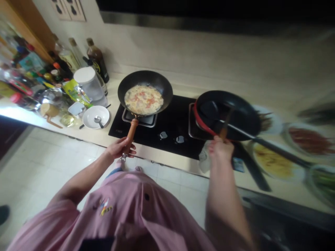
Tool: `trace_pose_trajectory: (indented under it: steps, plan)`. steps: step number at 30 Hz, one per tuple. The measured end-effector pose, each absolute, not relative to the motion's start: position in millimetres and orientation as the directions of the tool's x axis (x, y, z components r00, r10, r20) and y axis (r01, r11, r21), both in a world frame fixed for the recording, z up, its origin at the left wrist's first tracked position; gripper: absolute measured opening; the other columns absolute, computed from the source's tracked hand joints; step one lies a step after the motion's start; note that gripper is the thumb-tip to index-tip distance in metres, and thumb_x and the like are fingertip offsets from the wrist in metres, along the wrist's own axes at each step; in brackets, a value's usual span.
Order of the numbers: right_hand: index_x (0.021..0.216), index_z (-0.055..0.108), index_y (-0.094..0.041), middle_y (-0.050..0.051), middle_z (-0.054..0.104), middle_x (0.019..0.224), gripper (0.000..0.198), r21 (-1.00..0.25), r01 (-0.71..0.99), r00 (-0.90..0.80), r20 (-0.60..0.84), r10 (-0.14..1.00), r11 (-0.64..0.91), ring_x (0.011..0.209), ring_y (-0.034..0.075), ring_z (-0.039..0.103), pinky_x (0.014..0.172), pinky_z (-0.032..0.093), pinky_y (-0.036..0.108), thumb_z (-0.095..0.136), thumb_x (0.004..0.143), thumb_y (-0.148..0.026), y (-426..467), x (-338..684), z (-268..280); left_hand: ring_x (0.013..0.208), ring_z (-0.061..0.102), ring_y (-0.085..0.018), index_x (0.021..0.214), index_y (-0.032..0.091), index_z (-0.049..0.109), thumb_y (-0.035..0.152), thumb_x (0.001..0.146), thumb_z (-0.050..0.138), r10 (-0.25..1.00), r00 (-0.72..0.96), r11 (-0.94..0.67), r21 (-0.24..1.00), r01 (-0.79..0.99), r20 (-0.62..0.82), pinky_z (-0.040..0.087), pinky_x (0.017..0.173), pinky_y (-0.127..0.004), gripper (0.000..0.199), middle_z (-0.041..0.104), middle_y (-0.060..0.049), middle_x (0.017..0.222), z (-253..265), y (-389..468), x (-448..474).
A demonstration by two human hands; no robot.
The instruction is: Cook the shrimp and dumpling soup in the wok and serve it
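Observation:
On the left burner stands a dark wok (166,87) with a pale egg-like mixture (143,99) dotted with red pieces. My left hand (121,147) is closed round its wooden handle (132,130). My right hand (222,149) grips a wooden utensil, which looks like a spatula (223,132); its upper end is blurred against a black pan (243,108) with a red outside. In that pan rests a ladle (209,108), its long handle reaching out to the right. A pale cloth (205,158) hangs at the counter edge beside my right hand.
A white bowl (90,115) with a spoon stands left of the black hob (178,111). Behind it are a water jug (91,87) and several bottles. Plates of yellow strips (272,162) and reddish meat-like food (309,139) sit at right. A range hood (183,21) overhangs.

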State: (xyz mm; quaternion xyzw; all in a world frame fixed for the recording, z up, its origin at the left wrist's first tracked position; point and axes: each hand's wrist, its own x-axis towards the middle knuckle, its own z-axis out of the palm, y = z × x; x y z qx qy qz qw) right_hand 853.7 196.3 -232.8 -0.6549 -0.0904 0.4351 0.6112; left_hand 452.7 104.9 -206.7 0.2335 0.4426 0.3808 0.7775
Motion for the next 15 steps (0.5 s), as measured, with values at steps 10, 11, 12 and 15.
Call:
trace_pose_trajectory:
  steps: [10, 11, 12, 15]
  plan:
    - [0.078, 0.050, -0.027, -0.005, 0.045, 0.060, 0.030, -0.995, -0.101, 0.608, -0.080, 0.790, -0.022, 0.042, 0.010, 0.040, 0.031, 0.032, 0.020, 0.071, 0.058, -0.036, 117.2, 805.3, -196.4, 0.040, 0.044, -0.004, 0.078, 0.016, 0.047, 0.031, 0.064, 0.090, 0.750, 0.363, 0.661, 0.639, -0.393, -0.553, 0.040, 0.037, -0.017, 0.048, 0.048, 0.007, 0.055, -204.8, 134.4, 475.4]
    - [0.077, 0.051, -0.028, -0.005, 0.044, 0.058, 0.030, -1.000, -0.021, 0.659, -0.029, 0.752, -0.020, 0.040, 0.010, 0.037, 0.030, 0.030, 0.020, 0.072, 0.059, -0.037, 113.4, 801.6, -193.5, 0.038, 0.039, -0.003, 0.077, 0.017, 0.045, 0.027, 0.063, 0.090, 0.751, 0.361, 0.660, 0.638, -0.396, -0.553, 0.036, 0.035, -0.016, 0.048, 0.043, 0.010, 0.053, -201.3, 135.3, 477.1]
    - [0.078, 0.052, -0.028, -0.006, 0.042, 0.055, 0.029, -0.999, 0.043, 0.689, 0.022, 0.724, -0.011, 0.038, 0.009, 0.035, 0.029, 0.029, 0.020, 0.072, 0.060, -0.040, 110.7, 798.7, -190.0, 0.037, 0.036, -0.002, 0.077, 0.017, 0.045, 0.023, 0.062, 0.090, 0.752, 0.352, 0.659, 0.638, -0.397, -0.558, 0.033, 0.035, -0.015, 0.048, 0.041, 0.011, 0.051, -197.9, 135.7, 478.4]
    - [0.083, 0.061, -0.028, -0.005, 0.040, 0.051, 0.029, -0.993, 0.118, 0.577, 0.078, 0.813, 0.012, 0.039, 0.009, 0.035, 0.032, 0.031, 0.021, 0.074, 0.064, -0.047, 107.7, 793.8, -173.8, 0.036, 0.034, -0.001, 0.079, 0.018, 0.044, 0.013, 0.063, 0.085, 0.737, 0.315, 0.675, 0.635, -0.376, -0.598, 0.031, 0.036, -0.015, 0.044, 0.038, 0.013, 0.051, -189.8, 134.2, 480.1]
